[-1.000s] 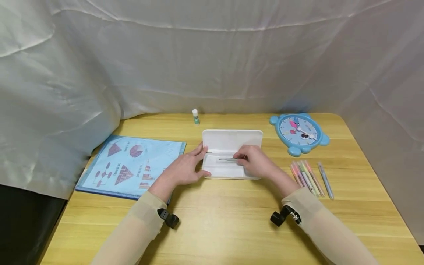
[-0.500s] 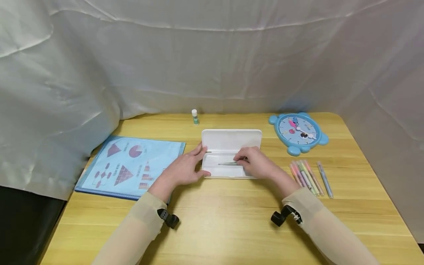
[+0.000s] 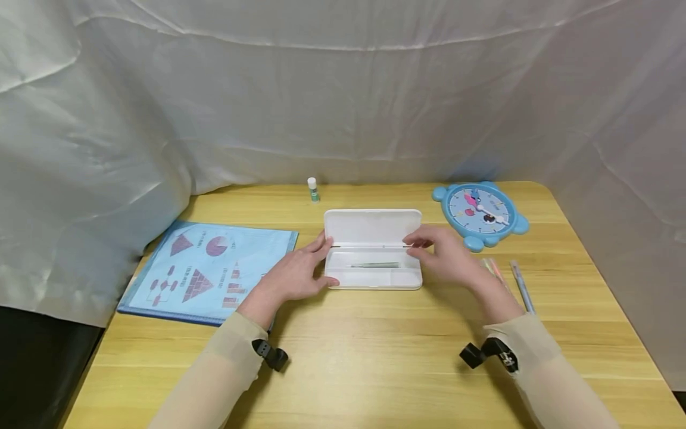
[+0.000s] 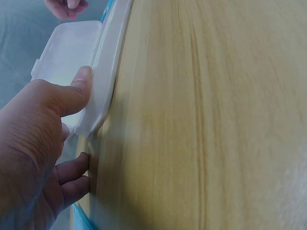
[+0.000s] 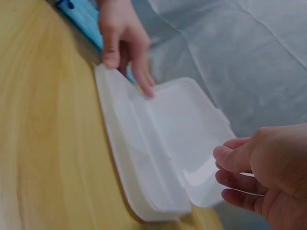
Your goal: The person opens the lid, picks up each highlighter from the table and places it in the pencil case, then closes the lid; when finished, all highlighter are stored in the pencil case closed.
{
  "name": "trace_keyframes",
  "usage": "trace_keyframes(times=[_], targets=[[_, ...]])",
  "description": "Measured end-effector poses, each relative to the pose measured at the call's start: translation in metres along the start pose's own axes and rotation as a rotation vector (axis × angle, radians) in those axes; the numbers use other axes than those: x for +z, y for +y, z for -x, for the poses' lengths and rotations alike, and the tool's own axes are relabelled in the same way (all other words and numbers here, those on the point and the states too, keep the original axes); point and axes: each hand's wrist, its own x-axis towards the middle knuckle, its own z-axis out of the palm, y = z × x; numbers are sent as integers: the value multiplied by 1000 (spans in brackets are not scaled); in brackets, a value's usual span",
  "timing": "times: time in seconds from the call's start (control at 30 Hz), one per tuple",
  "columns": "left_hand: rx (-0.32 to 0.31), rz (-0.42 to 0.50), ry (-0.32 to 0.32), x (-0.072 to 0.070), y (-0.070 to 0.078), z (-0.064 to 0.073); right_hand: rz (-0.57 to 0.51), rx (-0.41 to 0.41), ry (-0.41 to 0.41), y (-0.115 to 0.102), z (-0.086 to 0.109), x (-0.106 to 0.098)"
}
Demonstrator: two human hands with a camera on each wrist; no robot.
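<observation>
A white pencil case (image 3: pixel 372 226) lies open in the middle of the wooden table, its lid tilted up at the back. A grey-green pen (image 3: pixel 375 265) rests alone in its tray. My left hand (image 3: pixel 316 265) holds the case's left end, thumb on the front corner and index finger at the hinge; the left wrist view shows the thumb (image 4: pixel 79 81) pressed on the tray wall (image 4: pixel 103 86). My right hand (image 3: pixel 439 253) holds nothing and hovers at the case's right end, fingertips by the hinge. In the right wrist view its fingers (image 5: pixel 240 163) are loosely curled beside the lid (image 5: pixel 182 129).
A blue toy clock (image 3: pixel 482 213) lies at the back right, and a small glue stick (image 3: pixel 312 189) stands behind the case. A blue chart sheet (image 3: pixel 209 268) lies on the left. Several coloured pens (image 3: pixel 517 277) lie to the right, partly hidden by my right wrist. White cloth hangs all around.
My right hand has let go of the pen, which now lies in the tray, and has moved right to the case's end. The left hand has kept its hold.
</observation>
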Motion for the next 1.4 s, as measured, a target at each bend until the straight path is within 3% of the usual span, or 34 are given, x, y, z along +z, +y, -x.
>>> trace_keyframes(times=[0.17, 0.4, 0.67, 0.9, 1.4], targets=[[-2, 2, 2, 0, 1, 0, 36, -9, 86, 7, 19, -19], [-4, -1, 4, 0, 0, -1, 78, 132, 121, 10, 50, -47], [0, -10, 8, 0, -2, -1, 148, 245, 108, 14, 77, -68], [1, 1, 6, 1, -2, -1, 203, 337, 70, 20, 101, -66], [-8, 15, 7, 0, 0, 0, 156, 396, -16, 23, 130, -43]])
